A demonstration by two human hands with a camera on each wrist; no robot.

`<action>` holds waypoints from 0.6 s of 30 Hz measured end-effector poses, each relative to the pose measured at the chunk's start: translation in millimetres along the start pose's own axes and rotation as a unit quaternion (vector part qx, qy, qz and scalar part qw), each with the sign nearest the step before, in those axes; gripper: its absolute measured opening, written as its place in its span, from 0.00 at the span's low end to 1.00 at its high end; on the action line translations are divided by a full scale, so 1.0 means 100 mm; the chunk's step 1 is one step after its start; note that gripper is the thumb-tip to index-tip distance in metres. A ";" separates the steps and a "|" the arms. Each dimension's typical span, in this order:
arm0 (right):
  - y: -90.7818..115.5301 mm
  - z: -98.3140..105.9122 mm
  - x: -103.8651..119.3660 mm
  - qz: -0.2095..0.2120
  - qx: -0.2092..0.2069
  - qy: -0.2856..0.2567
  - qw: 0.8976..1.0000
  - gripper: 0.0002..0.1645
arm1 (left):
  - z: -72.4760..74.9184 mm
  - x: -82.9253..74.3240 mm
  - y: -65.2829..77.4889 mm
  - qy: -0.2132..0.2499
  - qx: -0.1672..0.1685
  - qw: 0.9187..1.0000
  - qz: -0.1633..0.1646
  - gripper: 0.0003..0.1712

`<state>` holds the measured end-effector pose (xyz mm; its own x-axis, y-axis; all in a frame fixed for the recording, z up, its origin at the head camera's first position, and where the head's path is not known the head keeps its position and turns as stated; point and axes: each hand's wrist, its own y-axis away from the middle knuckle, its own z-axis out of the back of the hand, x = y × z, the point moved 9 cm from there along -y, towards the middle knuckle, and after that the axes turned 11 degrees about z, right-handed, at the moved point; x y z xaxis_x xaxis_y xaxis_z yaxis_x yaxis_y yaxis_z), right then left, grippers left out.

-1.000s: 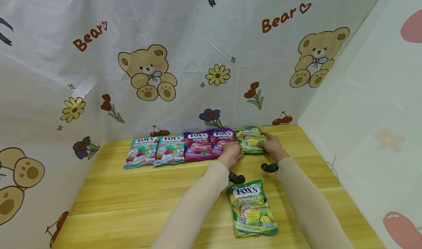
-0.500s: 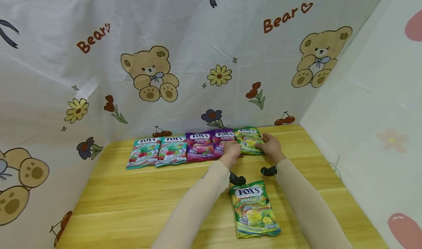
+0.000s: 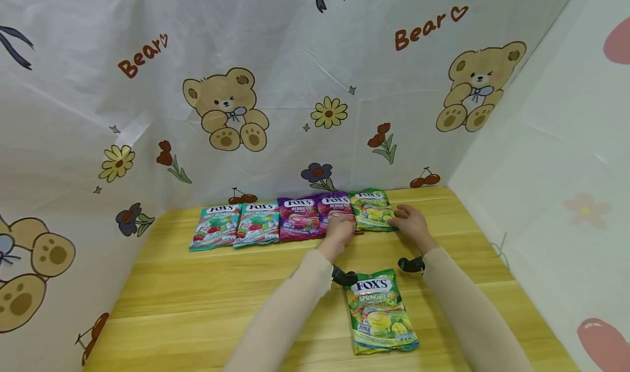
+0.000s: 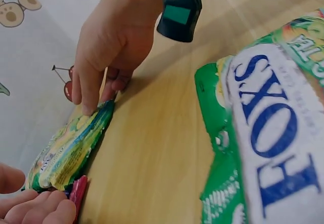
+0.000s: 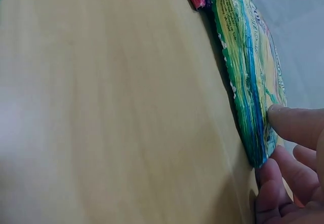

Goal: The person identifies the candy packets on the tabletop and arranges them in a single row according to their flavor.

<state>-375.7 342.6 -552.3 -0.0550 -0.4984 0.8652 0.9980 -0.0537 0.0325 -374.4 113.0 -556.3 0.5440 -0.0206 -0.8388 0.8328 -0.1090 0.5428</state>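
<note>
In the head view, a green FOX'S Spring Tea candy bag (image 3: 371, 209) lies at the right end of a row against the back wall. My right hand (image 3: 413, 227) is at its right edge. In the right wrist view the thumb (image 5: 293, 122) touches the bag's face, with the other fingers beside its lower corner. My left hand (image 3: 338, 232) is over the right purple Berries candy bag (image 3: 336, 203), covering its lower part, its fingers loosely bent. A second green Spring Tea bag (image 3: 380, 314) lies nearer me, between my forearms.
Another purple Berries bag (image 3: 298, 219) and two teal Mint Blossom bags, the left one (image 3: 215, 228) and the right one (image 3: 257, 224), continue the row leftward. They lie on a wooden table (image 3: 197, 301). Bear-patterned sheeting (image 3: 285, 60) stands behind and at both sides.
My left hand has drawn back from the far green bag, leftward over the purple bag. The right hand has shifted slightly to the right and toward me. The bags keep their places.
</note>
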 end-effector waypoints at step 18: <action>0.59 0.08 -0.17 0.005 0.029 -0.012 1.000 0.36 | 0.17 0.55 0.27 0.037 0.118 0.991 0.055 0.24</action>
<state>-316.1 355.2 -561.4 -0.0454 -0.4770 0.8777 0.9986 0.0008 0.0521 -324.1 92.1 -588.6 0.6428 0.0265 -0.7656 0.7263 -0.3389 0.5981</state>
